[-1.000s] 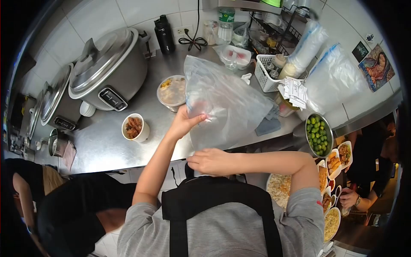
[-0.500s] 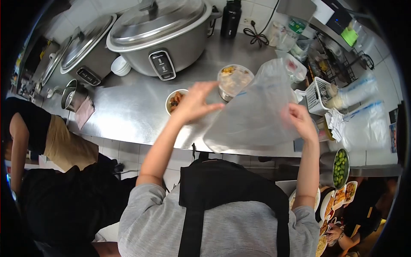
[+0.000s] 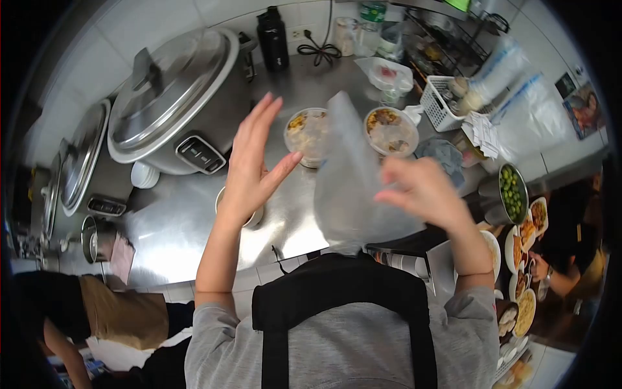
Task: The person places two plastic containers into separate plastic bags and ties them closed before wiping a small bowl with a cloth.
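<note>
My left hand (image 3: 249, 165) is raised over the steel counter with its fingers stretched and thumb apart, holding nothing. Partly hidden behind its wrist is a small white bowl (image 3: 254, 218). A clear plastic bag (image 3: 353, 201) hangs in front of me, blurred by motion. At the bag's right side, my right hand (image 3: 424, 191) has its fingers pinched on the plastic, also blurred. Beyond the bag stand two round see-through tubs of food, a left tub (image 3: 304, 136) and a right tub (image 3: 392, 136); the bag partly overlaps the left one.
A large rice cooker (image 3: 175, 110) stands at the back left, near a black bottle (image 3: 272, 39). To the right are a white basket (image 3: 440, 113), more plastic bags (image 3: 528, 117) and a pot of green fruit (image 3: 512, 194). Co-workers are on both sides, one at the lower left (image 3: 123, 311).
My view has turned to the right, and the second tub now shows. The bag has swung into a narrower, upright shape. My left hand has come off the bag's side and lifted.
</note>
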